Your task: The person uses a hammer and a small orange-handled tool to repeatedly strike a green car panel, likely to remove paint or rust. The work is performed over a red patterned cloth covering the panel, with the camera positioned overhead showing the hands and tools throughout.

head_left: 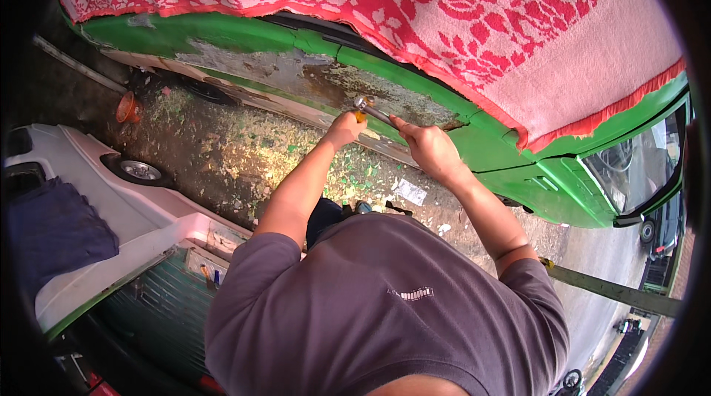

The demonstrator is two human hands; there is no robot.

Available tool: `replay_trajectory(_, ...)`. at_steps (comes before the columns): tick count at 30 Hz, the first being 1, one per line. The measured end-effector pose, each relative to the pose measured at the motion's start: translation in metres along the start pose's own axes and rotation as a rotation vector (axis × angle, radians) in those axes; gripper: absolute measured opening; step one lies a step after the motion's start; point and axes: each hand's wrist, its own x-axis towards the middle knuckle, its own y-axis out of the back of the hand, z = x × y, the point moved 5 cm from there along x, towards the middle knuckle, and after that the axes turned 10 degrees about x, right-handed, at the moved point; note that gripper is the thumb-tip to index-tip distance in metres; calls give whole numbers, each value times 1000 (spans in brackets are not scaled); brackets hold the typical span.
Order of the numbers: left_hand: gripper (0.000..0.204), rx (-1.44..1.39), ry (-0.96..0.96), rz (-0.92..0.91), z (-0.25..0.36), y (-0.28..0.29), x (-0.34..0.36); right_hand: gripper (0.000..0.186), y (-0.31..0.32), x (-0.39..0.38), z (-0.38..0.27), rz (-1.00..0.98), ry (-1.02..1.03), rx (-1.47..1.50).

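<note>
Evidently we are at the chipping stage on the side of the green car (503,150), judging by the grey, patchy panel (244,61) and the pale and green flakes (270,145) scattered over the floor (470,212). Our right hand (433,149) is closed around the shaft of what looks like a metal hammer (382,115), its head right beside our left hand (344,129). That left hand is wrapped around a small yellow tool (361,116), probably a chisel or scraper; its working end is hidden, so we cannot tell whether it touches the panel. Both tools are in front of the worn patch, beyond which a red-and-white cloth (459,14) covers the car. Next, we judge, the move calls for holding the yellow tool firm and angled while the right hand gives short, straight blows, missing our knuckles.
</note>
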Motion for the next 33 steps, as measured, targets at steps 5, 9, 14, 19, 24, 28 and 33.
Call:
replay_trajectory(5,33,-255,56,91,-34,-14,-15,43,45,-22,-18,329,118,375)
replay_trajectory(9,28,-485,-119,201,-3,24,-19,38,63,-27,-10,351,-24,505)
replay_trajectory(14,29,-633,-218,245,26,48,-15,38,49,-30,20,368,-150,636)
replay_trajectory(19,28,-628,-197,263,34,53,-6,39,43,-39,27,342,-240,672)
replay_trajectory(24,27,-636,-191,276,36,49,-1,40,40,-48,32,367,-242,717)
replay_trajectory(28,28,-628,-205,252,39,50,5,40,42,-52,36,391,-236,707)
replay_trajectory(33,27,-562,-238,197,51,47,12,40,40,-53,42,372,-283,675)
